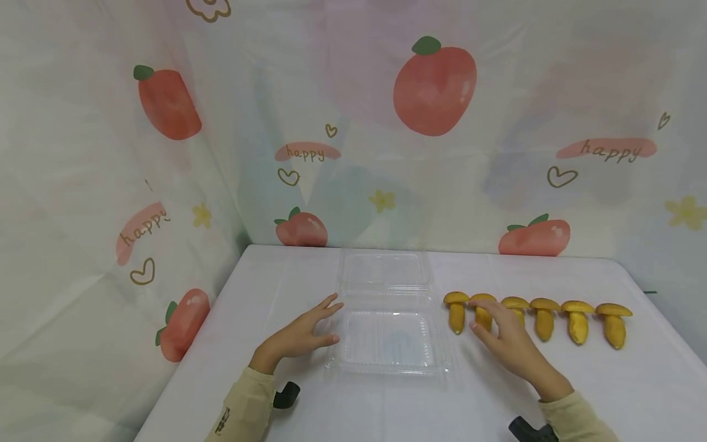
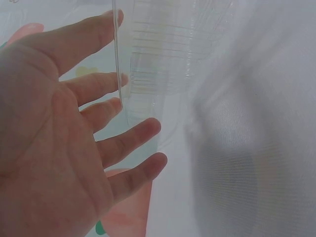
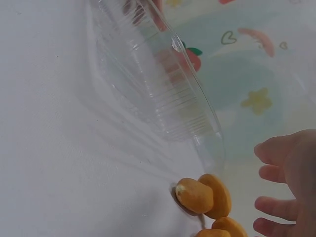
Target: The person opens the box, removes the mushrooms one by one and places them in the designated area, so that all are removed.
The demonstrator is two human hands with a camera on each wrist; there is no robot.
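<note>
A clear plastic clamshell box (image 1: 386,370) lies unfolded on the table, its lid (image 1: 383,270) toward the back wall. My left hand (image 1: 301,334) is at the box's left edge with fingers spread. In the left wrist view some fingertips overlap the clear rim (image 2: 117,59); whether they touch it I cannot tell. Right of the box, several yellow-brown toy mushrooms form a row, caps toward the wall. My right hand (image 1: 510,347) hovers by the second mushroom (image 1: 483,318) from the left, fingers loosely extended and holding nothing. It partly hides the third mushroom (image 1: 516,302). The leftmost mushroom (image 3: 195,195) lies nearest the box.
A white cloth covers the table (image 1: 386,411). Behind it and to the left hangs a pale curtain (image 1: 353,184) printed with fruit, hearts and flowers. Black wrist devices (image 1: 286,395) show beneath both forearms.
</note>
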